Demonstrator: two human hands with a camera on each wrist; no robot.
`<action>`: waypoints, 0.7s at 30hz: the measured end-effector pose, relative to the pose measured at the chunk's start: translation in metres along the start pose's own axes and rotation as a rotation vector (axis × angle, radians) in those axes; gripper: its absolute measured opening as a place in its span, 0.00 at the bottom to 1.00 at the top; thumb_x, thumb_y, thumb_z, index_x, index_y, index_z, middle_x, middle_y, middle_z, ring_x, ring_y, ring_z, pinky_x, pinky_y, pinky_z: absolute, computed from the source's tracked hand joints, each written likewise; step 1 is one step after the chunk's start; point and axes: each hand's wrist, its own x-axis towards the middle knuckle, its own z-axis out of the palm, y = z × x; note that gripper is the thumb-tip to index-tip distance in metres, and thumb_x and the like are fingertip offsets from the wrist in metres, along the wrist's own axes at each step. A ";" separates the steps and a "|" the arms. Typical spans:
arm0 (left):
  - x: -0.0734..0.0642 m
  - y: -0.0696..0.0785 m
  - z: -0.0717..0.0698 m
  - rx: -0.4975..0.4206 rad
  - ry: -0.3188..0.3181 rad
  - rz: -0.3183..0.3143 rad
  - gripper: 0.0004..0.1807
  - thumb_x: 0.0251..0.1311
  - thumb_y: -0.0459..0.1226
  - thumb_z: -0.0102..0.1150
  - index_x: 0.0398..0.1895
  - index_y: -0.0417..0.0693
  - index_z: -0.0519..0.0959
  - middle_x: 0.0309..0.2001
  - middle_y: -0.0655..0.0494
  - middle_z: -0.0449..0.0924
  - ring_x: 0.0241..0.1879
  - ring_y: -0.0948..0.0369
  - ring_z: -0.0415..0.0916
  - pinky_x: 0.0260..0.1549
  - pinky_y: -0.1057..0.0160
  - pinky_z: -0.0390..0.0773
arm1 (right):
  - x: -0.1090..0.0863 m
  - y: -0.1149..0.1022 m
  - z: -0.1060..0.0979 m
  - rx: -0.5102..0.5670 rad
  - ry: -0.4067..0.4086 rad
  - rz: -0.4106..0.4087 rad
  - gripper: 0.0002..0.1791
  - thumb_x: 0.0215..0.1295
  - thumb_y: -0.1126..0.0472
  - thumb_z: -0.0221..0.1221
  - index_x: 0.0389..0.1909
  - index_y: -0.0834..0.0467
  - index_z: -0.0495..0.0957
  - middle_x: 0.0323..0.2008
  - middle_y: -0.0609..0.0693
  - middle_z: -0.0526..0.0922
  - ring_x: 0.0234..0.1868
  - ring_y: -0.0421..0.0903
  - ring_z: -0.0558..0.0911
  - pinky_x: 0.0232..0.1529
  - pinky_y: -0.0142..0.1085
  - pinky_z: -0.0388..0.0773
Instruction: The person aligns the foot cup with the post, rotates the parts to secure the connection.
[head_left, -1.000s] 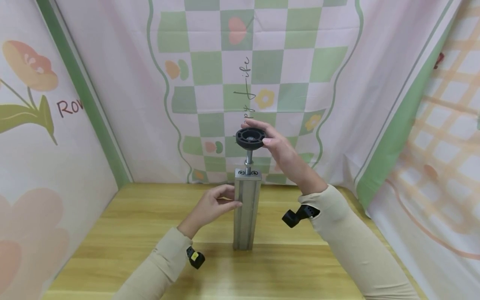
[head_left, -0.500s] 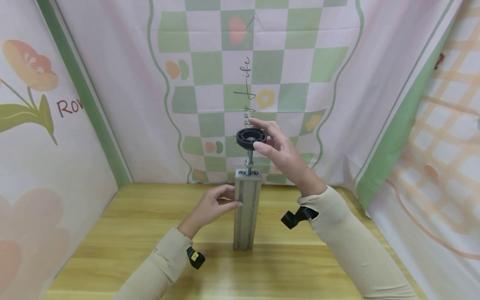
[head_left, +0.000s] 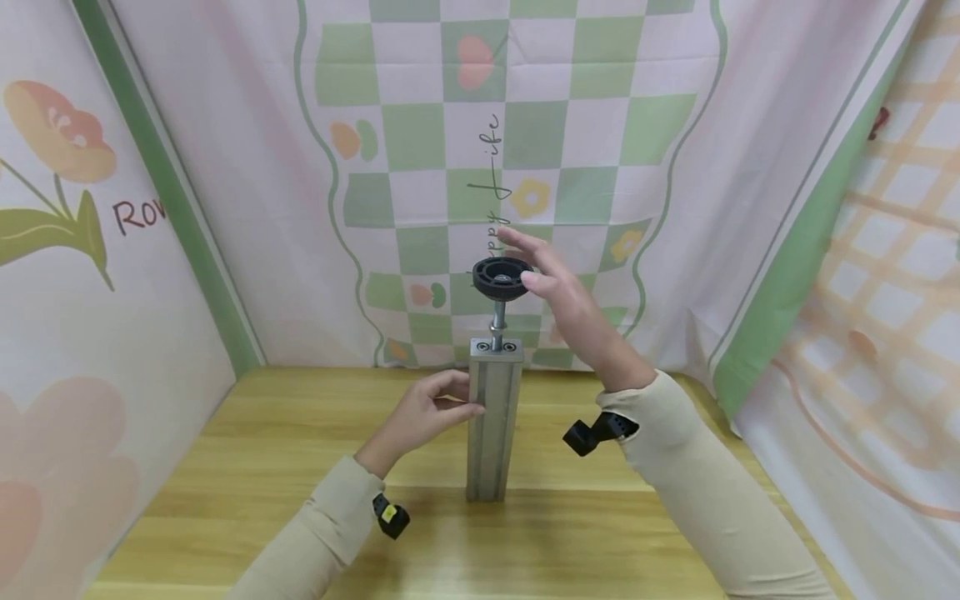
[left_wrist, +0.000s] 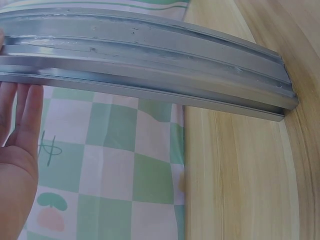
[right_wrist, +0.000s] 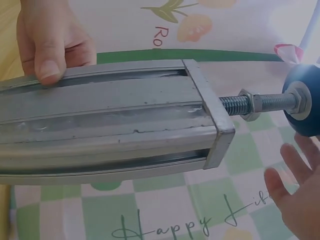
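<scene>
An aluminium profile [head_left: 493,433] stands upright on the wooden table [head_left: 337,467], with a plate and two bolts at its top end. From the plate rises a threaded rod [right_wrist: 275,102] carrying a nut [right_wrist: 254,104] and, at its tip, a round black levelling foot [head_left: 495,289]. My left hand [head_left: 422,414] grips the profile from the left, thumb on the near face and fingers behind. Beside the foot's right rim is my right hand [head_left: 572,312], its fingers fairly straight and its thumb against the rim. In the right wrist view the foot is partly cut off.
A printed curtain [head_left: 540,133] with green checks hangs behind the table's back edge, and more cloth [head_left: 847,292] hangs on the right and left. Small black wrist cameras sit on the left cuff [head_left: 337,500] and right cuff [head_left: 652,408].
My right thumb moved left along the foot's near rim, then back right, while the fingers curled in a little and straightened again. My left hand and the profile stayed in place.
</scene>
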 end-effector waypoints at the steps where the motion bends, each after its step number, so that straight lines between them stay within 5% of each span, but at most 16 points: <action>1: 0.000 0.000 0.000 0.000 0.000 0.000 0.18 0.61 0.35 0.71 0.53 0.41 0.80 0.43 0.51 0.84 0.43 0.58 0.83 0.43 0.62 0.86 | 0.001 0.000 -0.001 0.043 -0.031 -0.004 0.32 0.74 0.53 0.38 0.77 0.55 0.57 0.75 0.49 0.59 0.72 0.49 0.61 0.73 0.56 0.51; 7: 0.000 0.000 0.000 0.003 0.000 -0.005 0.19 0.61 0.36 0.71 0.53 0.40 0.80 0.43 0.51 0.83 0.43 0.57 0.83 0.43 0.61 0.86 | 0.000 0.003 -0.002 0.193 -0.134 -0.041 0.33 0.74 0.57 0.31 0.78 0.62 0.53 0.77 0.52 0.55 0.77 0.47 0.52 0.76 0.54 0.42; 21: 0.000 0.002 0.000 -0.009 -0.002 -0.028 0.18 0.61 0.35 0.71 0.53 0.41 0.80 0.44 0.51 0.84 0.44 0.57 0.83 0.44 0.61 0.85 | 0.000 0.004 -0.003 0.214 -0.106 -0.034 0.31 0.73 0.59 0.34 0.75 0.64 0.59 0.72 0.55 0.64 0.73 0.50 0.62 0.75 0.47 0.52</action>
